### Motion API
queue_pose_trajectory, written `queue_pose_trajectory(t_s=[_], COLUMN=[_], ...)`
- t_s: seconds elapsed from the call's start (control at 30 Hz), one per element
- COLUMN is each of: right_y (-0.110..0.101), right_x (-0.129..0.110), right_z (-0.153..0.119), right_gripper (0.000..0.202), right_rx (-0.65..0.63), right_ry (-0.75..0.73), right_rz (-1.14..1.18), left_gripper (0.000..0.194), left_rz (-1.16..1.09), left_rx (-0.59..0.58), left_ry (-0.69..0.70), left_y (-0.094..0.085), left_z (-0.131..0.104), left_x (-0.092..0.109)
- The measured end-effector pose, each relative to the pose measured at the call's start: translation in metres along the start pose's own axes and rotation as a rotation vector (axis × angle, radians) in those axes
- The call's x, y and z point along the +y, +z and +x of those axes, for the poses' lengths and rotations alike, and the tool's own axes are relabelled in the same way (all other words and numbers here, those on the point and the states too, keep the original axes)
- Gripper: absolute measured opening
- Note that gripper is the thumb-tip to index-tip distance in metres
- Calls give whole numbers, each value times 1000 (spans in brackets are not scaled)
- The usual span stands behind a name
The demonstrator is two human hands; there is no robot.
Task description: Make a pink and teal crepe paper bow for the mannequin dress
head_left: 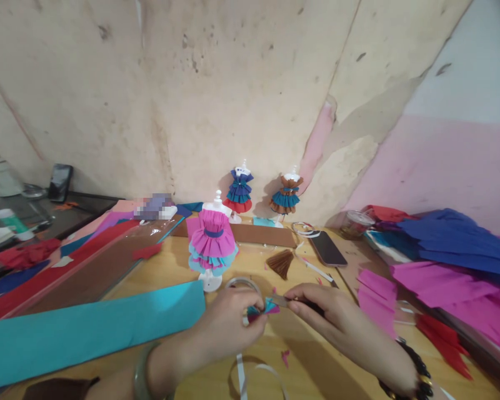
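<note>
My left hand (237, 316) pinches a small folded piece of teal and magenta crepe paper (270, 306) between thumb and fingers. My right hand (333, 314) is closed on what look like scissors (280, 300); their grey blades reach to the paper, and the handles are mostly hidden by the fingers. Just behind my left hand stands a small white dress form (211, 282) in a ruffled pink and turquoise paper dress (214, 236) with a dark blue waistband. Partly covered by my left hand, a roll of tape (244, 282) rests on the table.
Two more dressed forms, one in a blue-red dress (239, 191) and one in a brown-teal dress (287, 197), stand by the wall. A turquoise strip (95, 328) lies left. A phone (328, 248), brown fringed paper (280, 263) and stacked blue paper (462, 239) lie right.
</note>
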State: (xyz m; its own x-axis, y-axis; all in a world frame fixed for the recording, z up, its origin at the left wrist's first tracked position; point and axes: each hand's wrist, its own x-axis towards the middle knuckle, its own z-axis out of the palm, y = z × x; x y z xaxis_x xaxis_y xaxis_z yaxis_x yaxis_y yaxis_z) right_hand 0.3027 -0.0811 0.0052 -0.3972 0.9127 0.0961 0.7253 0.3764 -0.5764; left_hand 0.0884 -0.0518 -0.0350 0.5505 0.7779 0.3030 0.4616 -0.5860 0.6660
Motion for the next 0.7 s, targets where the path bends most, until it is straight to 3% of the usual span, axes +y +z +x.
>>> queue_pose_trajectory(t_s=[0.7], right_y=[5], right_x=[-3], right_z=[2], right_gripper=[30], right_rx=[-15], right_ry=[-56], right_rz=[-24], left_gripper=[11], left_rz=[96], left_rx=[-54], left_ry=[18], left_y=[0], left_z=[-2], left_x=[3])
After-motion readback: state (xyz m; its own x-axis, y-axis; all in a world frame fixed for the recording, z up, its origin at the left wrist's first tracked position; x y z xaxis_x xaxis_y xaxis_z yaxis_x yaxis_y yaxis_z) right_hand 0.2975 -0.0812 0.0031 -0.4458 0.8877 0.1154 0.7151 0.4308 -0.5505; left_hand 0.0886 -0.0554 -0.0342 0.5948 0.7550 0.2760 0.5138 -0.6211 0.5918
